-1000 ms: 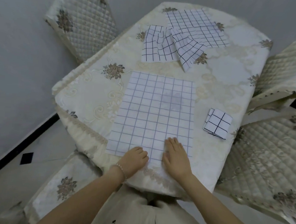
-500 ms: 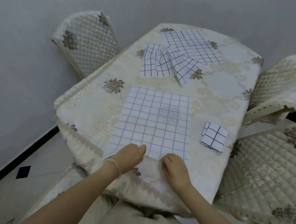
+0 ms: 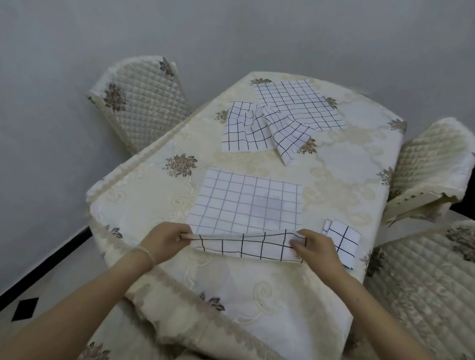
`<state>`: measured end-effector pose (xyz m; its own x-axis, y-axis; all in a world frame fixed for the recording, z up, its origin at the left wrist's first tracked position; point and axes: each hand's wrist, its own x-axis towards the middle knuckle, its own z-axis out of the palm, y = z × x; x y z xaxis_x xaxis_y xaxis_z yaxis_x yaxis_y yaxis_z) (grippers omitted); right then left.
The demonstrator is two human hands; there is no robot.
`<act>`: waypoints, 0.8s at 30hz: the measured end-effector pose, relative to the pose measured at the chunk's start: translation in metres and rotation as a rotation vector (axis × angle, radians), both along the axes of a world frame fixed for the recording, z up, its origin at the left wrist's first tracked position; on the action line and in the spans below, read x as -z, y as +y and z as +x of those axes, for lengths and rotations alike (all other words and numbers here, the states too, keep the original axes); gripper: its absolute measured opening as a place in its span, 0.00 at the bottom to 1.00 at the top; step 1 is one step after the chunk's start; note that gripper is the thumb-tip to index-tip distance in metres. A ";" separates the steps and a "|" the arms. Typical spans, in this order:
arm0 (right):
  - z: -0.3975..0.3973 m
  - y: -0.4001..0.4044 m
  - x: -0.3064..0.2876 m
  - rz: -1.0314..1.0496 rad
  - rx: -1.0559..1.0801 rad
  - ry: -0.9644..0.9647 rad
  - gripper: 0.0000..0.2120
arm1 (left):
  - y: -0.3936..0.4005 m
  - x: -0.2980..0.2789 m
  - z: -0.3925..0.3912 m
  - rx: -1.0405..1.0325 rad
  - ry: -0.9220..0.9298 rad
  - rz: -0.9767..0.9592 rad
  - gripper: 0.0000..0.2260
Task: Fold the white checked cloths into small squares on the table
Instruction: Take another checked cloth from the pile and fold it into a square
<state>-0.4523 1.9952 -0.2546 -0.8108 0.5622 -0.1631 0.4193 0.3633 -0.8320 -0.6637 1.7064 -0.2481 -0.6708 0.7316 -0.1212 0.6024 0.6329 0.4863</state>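
White checked cloth [image 3: 245,205], thin fabric with a dark grid, lies flat on the cream embroidered tablecloth [image 3: 343,170] straight ahead of both hands. Left hand [image 3: 167,238] and right hand [image 3: 314,248] each pinch a near corner, the lifted edge running left to right (equally near). No writing or labels are legible.

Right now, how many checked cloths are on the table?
4: one being folded at the near edge, one folded square at right, a crumpled one and a flat one at the far end.
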 end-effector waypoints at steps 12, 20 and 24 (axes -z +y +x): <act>-0.003 -0.003 0.015 -0.155 0.298 0.058 0.15 | 0.009 0.016 -0.026 -0.608 -0.511 0.468 0.06; -0.012 -0.011 0.032 -0.011 0.283 -0.015 0.13 | 0.011 0.040 -0.032 -0.608 -0.337 0.349 0.14; -0.017 -0.011 0.046 0.057 0.315 -0.095 0.12 | 0.011 0.055 -0.044 -0.617 -0.504 0.320 0.12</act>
